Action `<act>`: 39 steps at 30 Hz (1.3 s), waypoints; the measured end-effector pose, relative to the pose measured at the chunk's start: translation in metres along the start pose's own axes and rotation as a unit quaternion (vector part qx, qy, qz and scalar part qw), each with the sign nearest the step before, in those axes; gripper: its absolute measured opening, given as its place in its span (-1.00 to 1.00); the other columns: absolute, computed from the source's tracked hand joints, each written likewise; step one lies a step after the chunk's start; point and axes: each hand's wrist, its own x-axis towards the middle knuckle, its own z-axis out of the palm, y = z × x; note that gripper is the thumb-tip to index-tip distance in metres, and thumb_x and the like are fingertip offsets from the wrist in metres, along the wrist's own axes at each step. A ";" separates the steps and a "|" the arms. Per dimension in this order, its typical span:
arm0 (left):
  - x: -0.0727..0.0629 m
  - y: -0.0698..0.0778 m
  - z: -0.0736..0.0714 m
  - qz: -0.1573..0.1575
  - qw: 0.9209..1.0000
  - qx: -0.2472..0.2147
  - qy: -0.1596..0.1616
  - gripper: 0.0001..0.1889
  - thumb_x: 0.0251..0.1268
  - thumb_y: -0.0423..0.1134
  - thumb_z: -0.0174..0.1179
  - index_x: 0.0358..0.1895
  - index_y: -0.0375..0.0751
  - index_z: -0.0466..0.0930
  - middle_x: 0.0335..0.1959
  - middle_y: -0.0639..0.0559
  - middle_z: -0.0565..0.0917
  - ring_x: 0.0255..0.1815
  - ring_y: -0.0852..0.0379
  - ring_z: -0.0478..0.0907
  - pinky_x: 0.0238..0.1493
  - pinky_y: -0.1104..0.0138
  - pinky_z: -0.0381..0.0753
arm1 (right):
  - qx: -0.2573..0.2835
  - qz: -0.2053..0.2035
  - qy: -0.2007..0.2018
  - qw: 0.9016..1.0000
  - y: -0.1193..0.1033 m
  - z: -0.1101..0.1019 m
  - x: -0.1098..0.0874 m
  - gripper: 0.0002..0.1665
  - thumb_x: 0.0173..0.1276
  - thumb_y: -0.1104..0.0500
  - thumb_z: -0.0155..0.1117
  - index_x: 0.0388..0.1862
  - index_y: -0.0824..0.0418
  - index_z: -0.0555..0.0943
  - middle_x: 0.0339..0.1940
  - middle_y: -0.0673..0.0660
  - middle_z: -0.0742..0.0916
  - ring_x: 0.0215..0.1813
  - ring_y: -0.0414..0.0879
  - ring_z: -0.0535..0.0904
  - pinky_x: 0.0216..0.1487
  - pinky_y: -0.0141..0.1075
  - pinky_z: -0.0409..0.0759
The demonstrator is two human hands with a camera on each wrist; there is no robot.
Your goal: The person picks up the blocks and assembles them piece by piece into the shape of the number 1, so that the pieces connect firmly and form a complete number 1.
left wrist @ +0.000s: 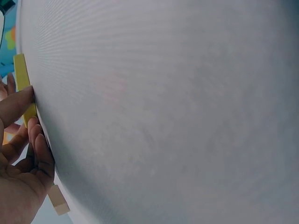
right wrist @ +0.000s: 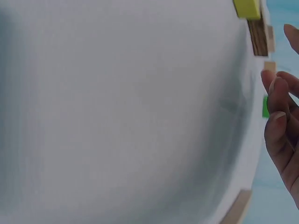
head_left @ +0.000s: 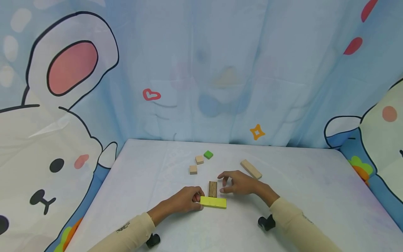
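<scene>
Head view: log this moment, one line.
left hand: pinches long yellow block at left end | right hand: holds nothing, beside dark-brown wooden block | small green block, two pale wooden cubes: farther back

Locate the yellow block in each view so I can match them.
Head: yellow block below centre, left end gripped by the left hand.
Left wrist: yellow block near left edge, mostly above mid-height.
Right wrist: yellow block at top right, cut by upper edge.
Shared landmark: white tabletop.

left grip pinches a yellow block beside a brown block.
</scene>
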 end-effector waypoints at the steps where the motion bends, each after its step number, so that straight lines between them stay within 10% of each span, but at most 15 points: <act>1: 0.000 0.000 0.000 -0.001 1.000 -0.001 0.000 -0.71 0.21 -0.29 0.41 -0.03 -0.18 0.61 -0.37 0.19 0.54 -0.35 0.35 0.43 -0.23 0.50 0.48 | 0.003 0.003 0.000 1.000 0.002 -0.004 -0.002 -0.38 0.30 -0.08 0.43 0.26 0.14 0.55 -0.19 -0.09 0.65 -0.43 -0.19 0.49 -0.40 -0.34 0.49; 18: 0.000 -0.002 0.000 0.005 1.000 -0.002 0.002 -0.70 0.21 -0.30 0.42 -0.02 -0.19 0.61 -0.37 0.20 0.54 -0.35 0.35 0.43 -0.24 0.50 0.48 | 0.076 0.011 0.009 0.997 0.046 -0.066 -0.033 -0.22 0.36 0.06 0.35 0.47 0.25 0.30 -0.22 0.10 0.65 -0.37 0.07 0.62 -0.36 -0.14 0.62; 39: 0.000 -0.003 0.001 0.008 1.000 -0.005 0.005 -0.70 0.20 -0.30 0.43 -0.03 -0.19 0.61 -0.37 0.19 0.55 -0.35 0.36 0.44 -0.24 0.50 0.48 | -0.008 0.099 -0.026 0.995 0.081 -0.095 -0.049 0.02 0.27 0.09 0.37 0.59 0.20 0.06 -0.11 0.17 0.63 -0.34 -0.02 0.57 -0.34 -0.21 0.58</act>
